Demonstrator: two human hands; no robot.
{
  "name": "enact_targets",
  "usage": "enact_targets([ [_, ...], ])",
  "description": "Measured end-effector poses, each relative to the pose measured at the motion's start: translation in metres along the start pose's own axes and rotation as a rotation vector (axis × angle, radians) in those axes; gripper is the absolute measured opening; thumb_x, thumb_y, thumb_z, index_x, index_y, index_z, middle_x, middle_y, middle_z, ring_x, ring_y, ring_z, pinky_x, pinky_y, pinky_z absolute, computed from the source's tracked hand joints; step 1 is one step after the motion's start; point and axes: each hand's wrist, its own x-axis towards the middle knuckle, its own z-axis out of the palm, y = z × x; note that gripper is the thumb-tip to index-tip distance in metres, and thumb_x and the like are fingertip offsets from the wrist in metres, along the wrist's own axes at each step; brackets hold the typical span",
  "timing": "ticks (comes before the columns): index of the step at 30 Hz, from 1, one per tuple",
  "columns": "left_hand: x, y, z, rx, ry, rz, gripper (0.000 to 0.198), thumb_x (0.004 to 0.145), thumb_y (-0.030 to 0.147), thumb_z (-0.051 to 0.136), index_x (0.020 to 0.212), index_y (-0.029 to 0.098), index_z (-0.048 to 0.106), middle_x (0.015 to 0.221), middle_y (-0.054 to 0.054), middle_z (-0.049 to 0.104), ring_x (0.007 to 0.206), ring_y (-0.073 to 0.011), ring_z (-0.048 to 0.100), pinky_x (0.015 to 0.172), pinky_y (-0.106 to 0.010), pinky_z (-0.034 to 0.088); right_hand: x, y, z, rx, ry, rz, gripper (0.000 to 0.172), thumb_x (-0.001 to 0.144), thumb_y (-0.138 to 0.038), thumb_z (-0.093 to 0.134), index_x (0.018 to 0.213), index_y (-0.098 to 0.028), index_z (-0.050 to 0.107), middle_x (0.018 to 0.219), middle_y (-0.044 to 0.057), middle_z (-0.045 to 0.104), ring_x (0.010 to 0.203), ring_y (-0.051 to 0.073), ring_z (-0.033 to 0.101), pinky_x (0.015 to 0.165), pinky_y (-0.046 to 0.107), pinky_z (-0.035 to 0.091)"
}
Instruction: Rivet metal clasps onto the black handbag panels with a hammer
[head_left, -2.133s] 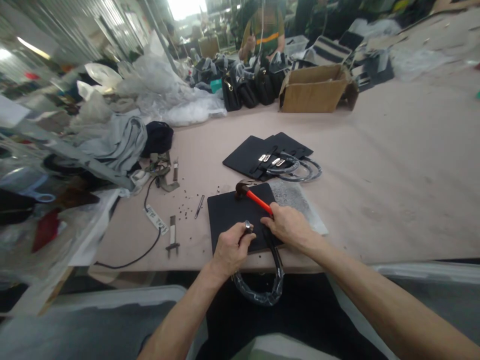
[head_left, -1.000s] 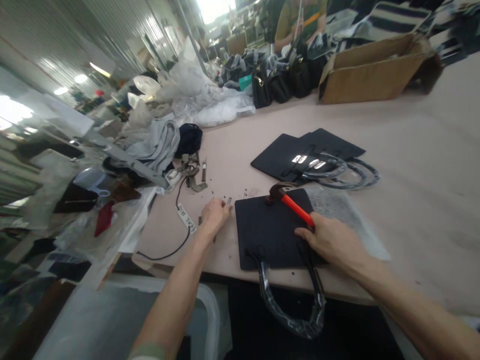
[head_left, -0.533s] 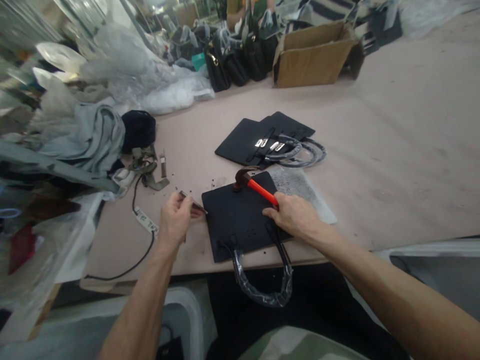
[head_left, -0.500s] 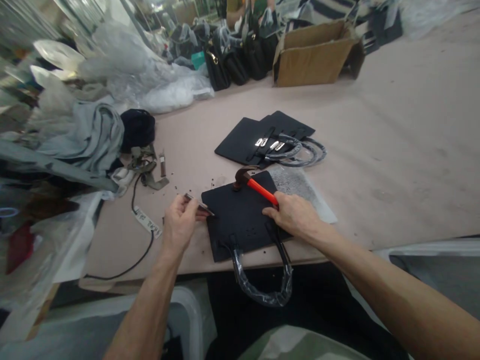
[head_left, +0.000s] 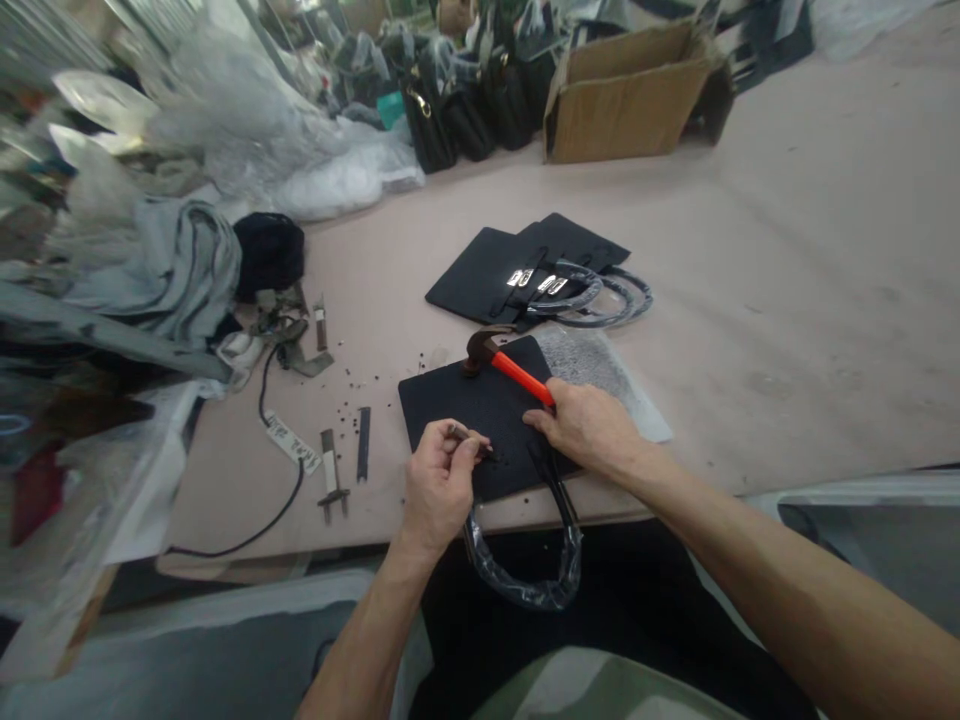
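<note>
Across a busy workshop, a wide pinkish table (head_left: pixel 787 330), crowded on the left and along the far side. At the left, heaped grey cloth (head_left: pixel 191 260) and, touching on its right, a dark cloth bundle (head_left: pixel 268 252). Nearer, a black cable (head_left: pixel 262 388) with a marked white tag (head_left: pixel 289 438). Further right, a metal tool with pale band (head_left: pixel 330 475) and a dark flat bar (head_left: pixel 364 443), with small dark bits (head_left: pixel 346 404) scattered beside. Probably laid there for easy reach from the left.

Near the middle of the near edge, a black panel (head_left: pixel 431 388), lying flat, with film-wrapped handle (head_left: pixel 544 597) hanging over the edge. Seems placed so to let the panel lie level, close to the body. Over the panel, in the left hand (head_left: pixel 441 485), a thin metal rod (head_left: pixel 459 432), pinched between thumb and fingers. Looks held near the tip, perhaps for fine control. Contact between tip and panel: impossible to tell.

Just to the right, in the grasp of the right hand (head_left: pixel 589 425), a hammer (head_left: pixel 521 377) by its red handle, head apparently resting on the far part of the panel, perhaps to spare the arm its weight. Beyond, two other black panels (head_left: pixel 476 272), overlapping, with wrapped handles to the right. Under the right side of the near panel, a speckled sheet (head_left: pixel 607 375). Farther, a cardboard box (head_left: pixel 615 115).
</note>
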Motion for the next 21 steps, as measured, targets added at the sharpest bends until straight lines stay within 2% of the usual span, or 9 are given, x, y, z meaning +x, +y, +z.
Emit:
enact_targets([
  [5,-0.004,-0.004,0.001,0.119,-0.007,0.173,0.006,0.097,0.020,0.055,0.101,0.019,0.059,0.090,-0.003,0.074,0.083,-0.0150,0.073,0.079,-0.028,0.060,0.001,0.000,-0.001,0.016,-0.012,-0.005,0.036,0.094,-0.054,0.056,0.100,-0.019,0.063,0.091,0.013,0.075,0.081,0.030,0.071,0.062,0.034,0.043],
  [10,-0.002,-0.004,0.000,0.291,-0.102,0.398,0.012,0.092,0.013,0.058,0.097,0.019,0.067,0.091,-0.003,0.074,0.083,-0.0136,0.071,0.077,-0.023,0.056,-0.001,0.000,-0.003,0.038,-0.024,0.001,0.036,0.095,-0.052,0.056,0.103,-0.018,0.064,0.091,0.014,0.074,0.083,0.030,0.070,0.066,0.034,0.044],
  [12,-0.001,-0.004,0.001,0.306,-0.123,0.394,0.013,0.091,0.012,0.058,0.094,0.019,0.068,0.089,-0.002,0.074,0.082,-0.0138,0.071,0.076,-0.022,0.055,-0.001,0.001,-0.002,0.049,-0.032,0.007,0.037,0.094,-0.052,0.056,0.103,-0.018,0.065,0.091,0.014,0.074,0.083,0.030,0.070,0.066,0.035,0.044],
  [17,-0.002,-0.004,0.004,0.306,-0.087,0.343,0.013,0.090,0.013,0.057,0.091,0.019,0.068,0.086,-0.002,0.074,0.079,-0.0148,0.071,0.073,-0.023,0.054,0.003,0.005,0.001,0.138,-0.007,-0.020,0.031,0.094,-0.048,0.055,0.096,-0.019,0.064,0.087,0.011,0.072,0.080,0.026,0.067,0.066,0.033,0.042],
  [19,-0.003,-0.005,0.006,0.315,-0.077,0.366,0.013,0.090,0.013,0.056,0.090,0.020,0.067,0.084,-0.002,0.073,0.077,-0.0147,0.070,0.072,-0.023,0.054,0.002,0.009,-0.007,0.259,-0.027,-0.051,0.028,0.095,-0.043,0.051,0.082,-0.021,0.060,0.079,0.007,0.068,0.074,0.022,0.063,0.063,0.031,0.039],
  [21,-0.004,-0.005,0.007,0.326,-0.078,0.402,0.013,0.091,0.013,0.055,0.091,0.020,0.067,0.083,-0.002,0.073,0.075,-0.0147,0.070,0.072,-0.024,0.054,-0.005,0.012,-0.025,0.388,-0.042,-0.087,0.034,0.098,-0.041,0.042,0.071,-0.022,0.051,0.069,0.002,0.061,0.064,0.018,0.056,0.058,0.029,0.036],
])
